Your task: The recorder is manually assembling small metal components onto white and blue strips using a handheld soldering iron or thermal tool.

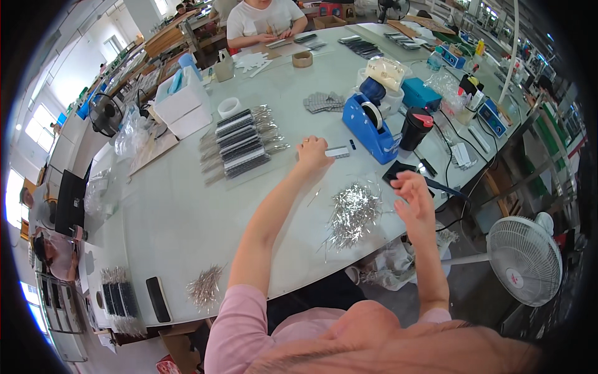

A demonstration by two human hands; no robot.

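Observation:
My left hand [314,151] rests on the table with its fingers curled over a small pale strip [338,151], whose right end shows beyond the hand. A tiny dark piece [352,144] lies just past that end. My right hand [413,198] is raised near the table's right edge, fingers bent and apart, with nothing visible in it. Beside its fingertips is a black pad [397,172]. Between my forearms lies a loose heap of shiny thin metal leads [354,215].
Bundled dark parts with wire leads [243,143] lie left of my left hand. A blue tape dispenser [370,131] and a black cup [415,128] stand beyond the pad. A phone [158,299] lies near left. A white fan [524,260] stands at right. A co-worker [265,25] sits opposite.

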